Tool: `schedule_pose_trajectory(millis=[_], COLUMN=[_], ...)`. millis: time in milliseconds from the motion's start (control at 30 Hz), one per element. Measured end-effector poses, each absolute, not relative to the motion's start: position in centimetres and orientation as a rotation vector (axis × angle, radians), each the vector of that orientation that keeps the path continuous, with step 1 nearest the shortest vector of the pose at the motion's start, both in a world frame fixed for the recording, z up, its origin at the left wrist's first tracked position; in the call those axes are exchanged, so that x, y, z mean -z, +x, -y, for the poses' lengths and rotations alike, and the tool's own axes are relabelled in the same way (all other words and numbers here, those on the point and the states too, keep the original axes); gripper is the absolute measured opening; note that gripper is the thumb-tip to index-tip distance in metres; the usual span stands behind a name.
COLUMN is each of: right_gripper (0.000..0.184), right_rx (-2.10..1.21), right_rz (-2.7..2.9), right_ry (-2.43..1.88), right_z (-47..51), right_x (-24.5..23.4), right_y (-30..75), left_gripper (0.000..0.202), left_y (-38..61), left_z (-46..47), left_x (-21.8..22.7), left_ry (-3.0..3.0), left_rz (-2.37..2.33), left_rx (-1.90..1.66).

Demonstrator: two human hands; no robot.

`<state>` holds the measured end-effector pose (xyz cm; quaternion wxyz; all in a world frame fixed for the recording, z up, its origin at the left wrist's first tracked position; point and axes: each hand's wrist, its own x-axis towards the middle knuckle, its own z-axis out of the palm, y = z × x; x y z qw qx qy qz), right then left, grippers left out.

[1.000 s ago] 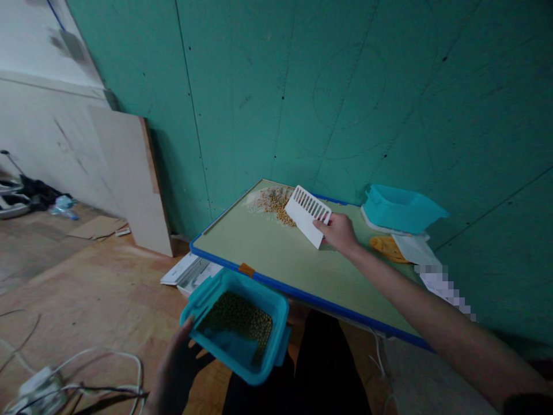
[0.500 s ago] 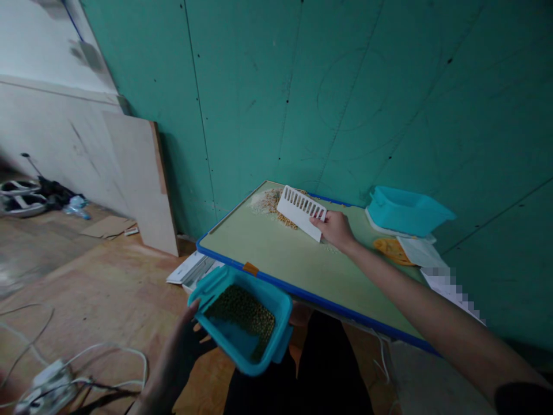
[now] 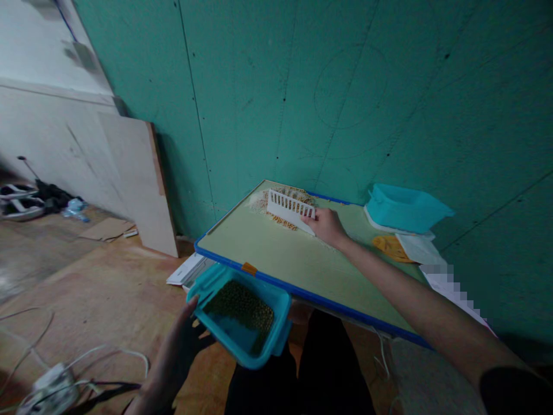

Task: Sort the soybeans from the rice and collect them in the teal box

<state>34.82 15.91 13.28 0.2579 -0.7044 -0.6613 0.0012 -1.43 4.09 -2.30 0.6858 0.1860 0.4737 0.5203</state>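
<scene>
My right hand [image 3: 327, 226] is closed around the end of a white slotted scraper [image 3: 289, 210], which stands tilted on the pale tabletop [image 3: 242, 242]. A heap of mixed grains [image 3: 283, 222], yellowish and whitish, lies around the scraper near the back left corner, partly hidden by it. Below the table's front edge, my left hand [image 3: 190, 331] grips the left rim of a blue plastic container [image 3: 280, 305], thumb over the edge and fingers beneath. Small green and tan beans [image 3: 239, 305] cover part of its bottom.
A second blue container [image 3: 406, 208] stands at the table's right end, beside an orange cloth-like item [image 3: 392, 248] and white sheets. The green wall [image 3: 259, 115] rises right behind the table. Cables and a power strip [image 3: 54, 386] lie on the floor at left.
The scraper in my right hand has moved left into the grains and sits more upright, with grains now showing behind it. My left hand and the container stay nearly in place.
</scene>
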Motion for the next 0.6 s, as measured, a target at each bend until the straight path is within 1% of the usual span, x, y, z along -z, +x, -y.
schedule_pose_trajectory(millis=[100,267,433,600], right_gripper=[0.024,0.029,0.029,0.027], right_rx=[0.036,0.109,0.109,0.071], right_rz=[1.835,1.840,1.860,1.888], right_ry=[-1.912,-1.994,-1.962,-1.881], right_z=[-15.6,-15.7,-15.6,-15.2], right_x=[-13.4,-13.3,-13.0,-12.9], right_y=[34.4,33.8,33.3,33.1], left_gripper=[0.083,0.090,0.075,0.076], left_y=[-1.6,-2.3,-2.0,-1.4], left_z=[-4.2,-5.4,-6.6,-6.6], left_x=[1.7,1.9,1.4,0.6], left_ry=[0.392,0.389,0.373,0.360], left_rz=[-1.090,-1.099,-1.189,-1.128], left_rx=[-1.134,-1.090,-0.972,-0.970])
